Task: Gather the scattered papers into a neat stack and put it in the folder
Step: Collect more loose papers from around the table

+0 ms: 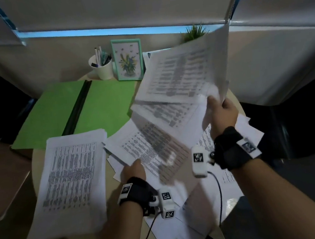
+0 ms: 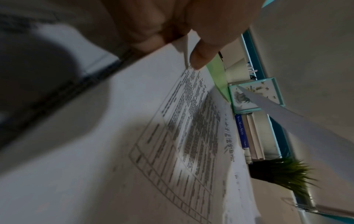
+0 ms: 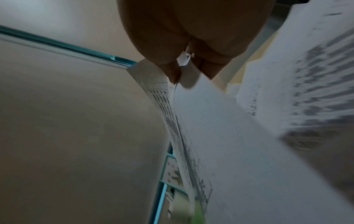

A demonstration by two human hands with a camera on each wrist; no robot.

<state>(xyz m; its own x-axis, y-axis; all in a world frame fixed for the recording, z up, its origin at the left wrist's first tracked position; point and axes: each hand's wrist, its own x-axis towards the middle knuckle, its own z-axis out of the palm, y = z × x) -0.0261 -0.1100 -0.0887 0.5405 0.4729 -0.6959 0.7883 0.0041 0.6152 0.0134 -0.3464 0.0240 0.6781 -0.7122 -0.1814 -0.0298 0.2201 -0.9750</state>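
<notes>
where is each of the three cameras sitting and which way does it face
Head: on the head, facing down at the green folder; both forearms, left hand, right hand show.
Left wrist: along the left hand, toward the picture frame; thumb and fingers pinching a printed sheet.
Right wrist: along the right hand, pinching the lifted sheets.
Shared: all three show the frame.

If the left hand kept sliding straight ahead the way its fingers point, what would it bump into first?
Probably more loose papers. The left hand already pinches a printed sheet and points up the table toward the heap under the lifted sheets in the right hand. Depth is unclear.
</notes>
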